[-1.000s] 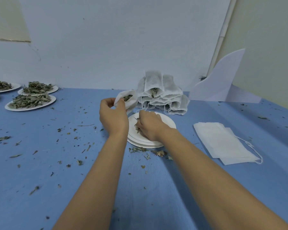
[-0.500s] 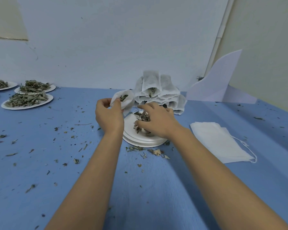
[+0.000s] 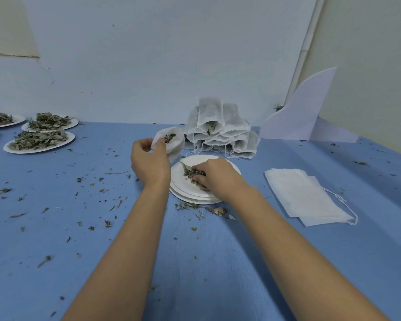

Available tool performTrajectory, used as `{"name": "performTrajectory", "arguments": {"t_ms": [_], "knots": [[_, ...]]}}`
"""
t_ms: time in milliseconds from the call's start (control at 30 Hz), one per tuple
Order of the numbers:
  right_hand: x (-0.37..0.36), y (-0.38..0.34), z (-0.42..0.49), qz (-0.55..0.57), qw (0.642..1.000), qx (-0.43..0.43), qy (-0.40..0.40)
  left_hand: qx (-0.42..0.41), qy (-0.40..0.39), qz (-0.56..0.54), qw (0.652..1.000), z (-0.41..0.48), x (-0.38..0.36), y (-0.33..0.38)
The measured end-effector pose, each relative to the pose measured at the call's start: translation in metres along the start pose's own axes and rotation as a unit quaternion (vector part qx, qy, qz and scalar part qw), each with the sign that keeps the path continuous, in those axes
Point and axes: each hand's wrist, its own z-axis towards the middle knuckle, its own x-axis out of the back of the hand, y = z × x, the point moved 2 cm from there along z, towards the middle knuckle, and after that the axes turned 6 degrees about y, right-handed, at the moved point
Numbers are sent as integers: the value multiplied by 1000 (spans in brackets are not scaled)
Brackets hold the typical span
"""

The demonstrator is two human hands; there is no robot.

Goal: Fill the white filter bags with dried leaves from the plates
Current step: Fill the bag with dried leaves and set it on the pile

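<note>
Two grips busy: I see left grip [image 3: 149, 163] pinching the filter bag [image 3: 176, 144], right grip [image 3: 214, 176] clutching leaves [image 3: 190, 173] on the plate [image 3: 181, 189].

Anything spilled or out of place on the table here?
Yes: leaf fragments are spilled over the blue table, a cluster just in front of the stacked plates and loose bits to their left. Otherwise normal: the left hand holds the filter bag open, the right hand grips leaves on the top plate.

Left hand [image 3: 149, 163]: bag [image 3: 177, 145]; right hand [image 3: 218, 179], seemingly: leaves [image 3: 187, 171]
</note>
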Motion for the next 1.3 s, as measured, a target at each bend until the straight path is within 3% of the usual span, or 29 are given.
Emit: {"name": "performTrajectory", "arguments": {"t_ms": [200, 300, 433, 533, 600, 667, 733, 833, 967, 1167, 1300], "knots": [[-10, 1, 1, 49, 995, -25, 78, 2, 24, 10, 1000, 0, 1, -1], [-3, 5, -1, 166, 969, -62, 172, 1, 35, 25, 999, 2, 2, -3], [12, 17, -3, 426, 844, -176, 273, -20, 14, 62, 998, -2, 0, -4], [17, 18, -3, 651, 695, -211, 222, -62, -30, 94, 993, -12, -6, -5], [19, 16, -2, 731, 632, -190, 174, -87, -61, 110, 988, -18, -10, -5], [17, 15, -2, 728, 646, -174, 153, -99, -73, 125, 985, -21, -12, -4], [13, 16, -3, 680, 697, -169, 154, -85, -79, 124, 985, -21, -14, -2], [8, 20, -5, 583, 778, -163, 168, -5, -113, 68, 991, -22, -16, -3], [6, 23, -4, 515, 826, -146, 177, 90, -186, 5, 978, -22, -19, -6], [4, 22, -3, 445, 858, -172, 193, 21, -265, 38, 963, -24, -19, -3], [3, 22, -3, 436, 855, -206, 193, -36, -313, 79, 946, -29, -22, -2]]}}
